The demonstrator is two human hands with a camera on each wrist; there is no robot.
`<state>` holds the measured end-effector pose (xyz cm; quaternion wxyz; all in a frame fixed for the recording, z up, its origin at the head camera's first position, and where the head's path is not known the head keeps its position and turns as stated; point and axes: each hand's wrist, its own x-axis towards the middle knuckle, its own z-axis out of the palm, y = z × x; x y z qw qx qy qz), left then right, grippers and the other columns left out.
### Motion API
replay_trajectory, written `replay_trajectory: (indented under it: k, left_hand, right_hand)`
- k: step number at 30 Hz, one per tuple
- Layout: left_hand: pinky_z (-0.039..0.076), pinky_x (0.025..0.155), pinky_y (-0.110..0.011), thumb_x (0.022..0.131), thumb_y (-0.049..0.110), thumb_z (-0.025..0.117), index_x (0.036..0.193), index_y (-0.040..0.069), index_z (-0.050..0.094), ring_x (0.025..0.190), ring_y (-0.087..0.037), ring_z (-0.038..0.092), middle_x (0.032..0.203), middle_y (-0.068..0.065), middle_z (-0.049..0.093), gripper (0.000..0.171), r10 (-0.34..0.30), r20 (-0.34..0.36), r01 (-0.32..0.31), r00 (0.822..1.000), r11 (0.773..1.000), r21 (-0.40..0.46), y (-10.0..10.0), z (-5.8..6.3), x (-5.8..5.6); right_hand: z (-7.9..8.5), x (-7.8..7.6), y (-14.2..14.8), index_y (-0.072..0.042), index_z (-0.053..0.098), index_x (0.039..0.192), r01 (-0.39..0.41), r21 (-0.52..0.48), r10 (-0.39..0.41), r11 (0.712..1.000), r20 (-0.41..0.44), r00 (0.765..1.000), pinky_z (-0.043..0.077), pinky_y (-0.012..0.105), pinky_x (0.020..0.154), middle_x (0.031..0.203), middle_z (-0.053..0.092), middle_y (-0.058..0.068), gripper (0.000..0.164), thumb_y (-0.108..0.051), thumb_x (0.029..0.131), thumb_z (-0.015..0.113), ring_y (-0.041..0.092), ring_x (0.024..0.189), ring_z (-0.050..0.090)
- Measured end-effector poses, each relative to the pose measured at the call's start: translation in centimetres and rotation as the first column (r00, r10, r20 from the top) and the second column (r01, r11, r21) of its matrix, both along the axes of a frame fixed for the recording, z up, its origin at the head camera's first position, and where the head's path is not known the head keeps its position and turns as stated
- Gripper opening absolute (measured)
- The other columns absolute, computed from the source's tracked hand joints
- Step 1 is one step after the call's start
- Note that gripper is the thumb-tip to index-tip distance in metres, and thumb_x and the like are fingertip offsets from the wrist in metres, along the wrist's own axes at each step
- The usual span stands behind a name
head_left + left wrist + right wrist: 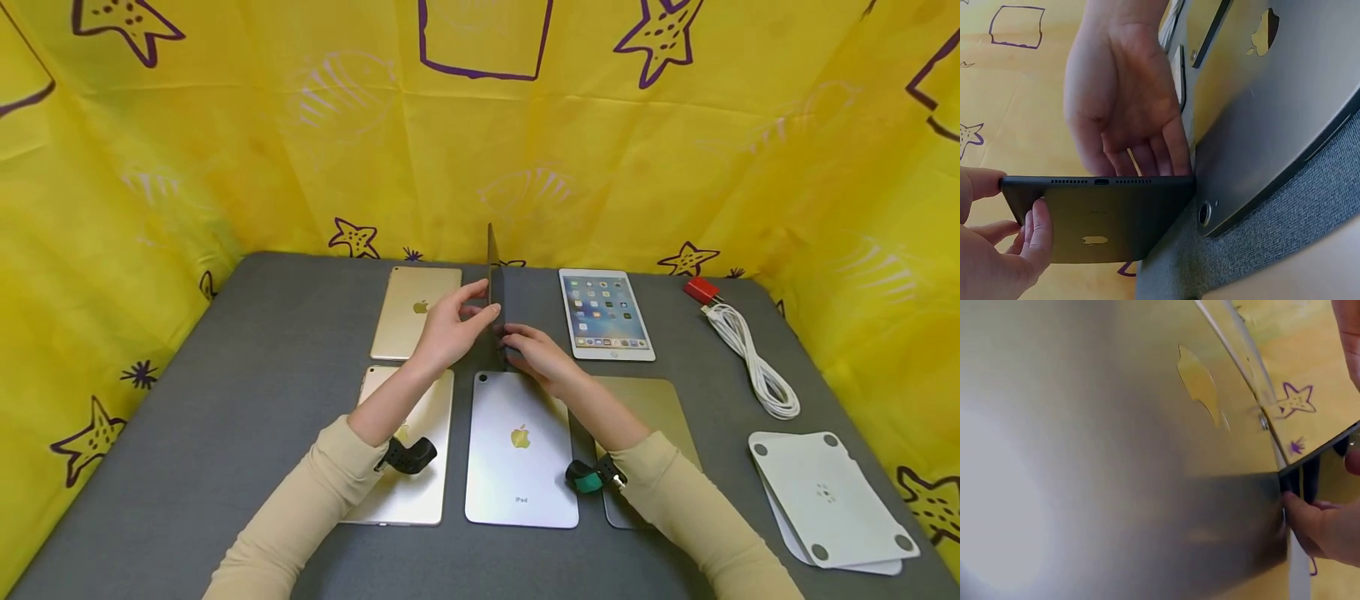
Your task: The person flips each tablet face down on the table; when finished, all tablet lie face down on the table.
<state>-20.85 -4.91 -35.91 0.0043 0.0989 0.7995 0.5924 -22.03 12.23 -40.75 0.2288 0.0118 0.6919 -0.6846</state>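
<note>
Arms stretched forward, a person's left hand (pixel 450 327) pinches a dark tablet (pixel 1116 219) upright over the gray table (pixel 225 417), amid five flat tablets (pixel 521 458); the right hand's (pixel 542 358) loosely bent fingers reach its other face. Two stacked white panels (pixel 832 500), one red plug (pixel 702 289) and one bundled cable (pixel 750 358) lie rightward.

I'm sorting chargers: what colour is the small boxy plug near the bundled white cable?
The small boxy plug is red, seen best in the head view.
</note>
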Motion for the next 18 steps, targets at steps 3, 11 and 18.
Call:
replay_trajectory:
  k: [3, 11, 18]
  left_hand:
    - [0.054, 0.081, -0.034, 0.095, 0.023, 0.064, 0.142, 0.007, 0.05, 0.108, -0.025, 0.059, 0.132, -0.011, 0.056, 0.052, 0.002, -0.009, -0.002, 1.0, 1.0, -0.008, 0.3, 0.0, 0.0]
    - [0.053, 0.083, -0.037, 0.094, 0.026, 0.065, 0.141, 0.009, 0.05, 0.109, -0.026, 0.058, 0.13, -0.01, 0.056, 0.052, 0.019, -0.012, -0.019, 1.0, 1.0, -0.013, 1.2, -0.3, -0.2]
    - [0.052, 0.085, -0.038, 0.094, 0.028, 0.064, 0.14, 0.009, 0.051, 0.11, -0.025, 0.057, 0.13, -0.009, 0.057, 0.051, 0.02, 0.017, -0.02, 1.0, 1.0, -0.022, 1.4, -0.4, -0.3]
  right_hand:
    - [0.5, -0.4, 0.1, 0.005, 0.035, 0.146, 0.009, 0.036, -0.008, 0.999, -0.036, 0.999, 0.037, 0.044, 0.108, 0.145, 0.04, 0.02, 0.047, -0.01, 0.102, 0.04, 0.03, 0.131, 0.042]
    - [3.9, -1.9, 0.5, -0.001, 0.053, 0.136, 0.183, -0.084, -0.197, 0.98, -0.218, 0.956, 0.041, 0.045, 0.105, 0.143, 0.048, 0.017, 0.037, -0.008, 0.1, 0.049, 0.035, 0.128, 0.046]
    - [5.7, -2.2, 0.2, -0.007, 0.06, 0.13, 0.145, -0.034, -0.148, 0.989, -0.33, 0.932, 0.044, 0.04, 0.102, 0.134, 0.055, 0.006, 0.032, -0.014, 0.099, 0.057, 0.023, 0.126, 0.05]
